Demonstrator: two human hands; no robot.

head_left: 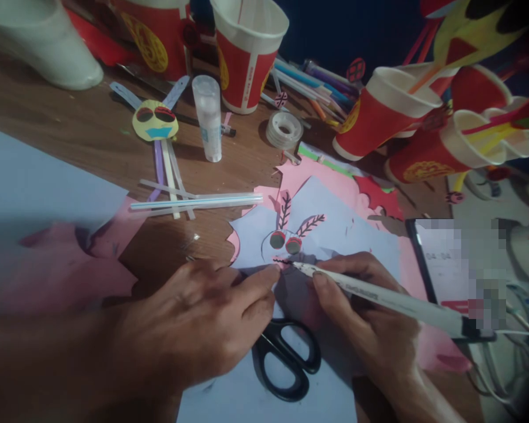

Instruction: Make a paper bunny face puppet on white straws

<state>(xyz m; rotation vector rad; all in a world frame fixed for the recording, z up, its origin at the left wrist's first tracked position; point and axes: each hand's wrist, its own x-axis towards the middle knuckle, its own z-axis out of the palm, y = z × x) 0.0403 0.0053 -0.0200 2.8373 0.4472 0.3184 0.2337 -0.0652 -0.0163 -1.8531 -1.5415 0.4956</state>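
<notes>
My right hand (370, 317) is closed around a white marker (370, 294), its dark tip at a small pink paper piece (281, 260) with a black zigzag line. My left hand (216, 311) presses on the paper, index fingertip at that piece's lower edge; whether it pinches anything is hidden. Just above lie two red and dark round eyes (285, 241) and two pink feather-like pieces (312, 224) with black marks, on light blue paper (335, 217). Black-handled scissors (286, 358) lie between my hands, their blades hidden under my left hand.
Red and white paper cups (249, 70) stand along the back, with a glue stick (208, 120) and a tape roll (284, 130) before them. A yellow paper face (155, 122) and straws (203, 202) lie left of centre. A phone (445, 264) and cables are at the right.
</notes>
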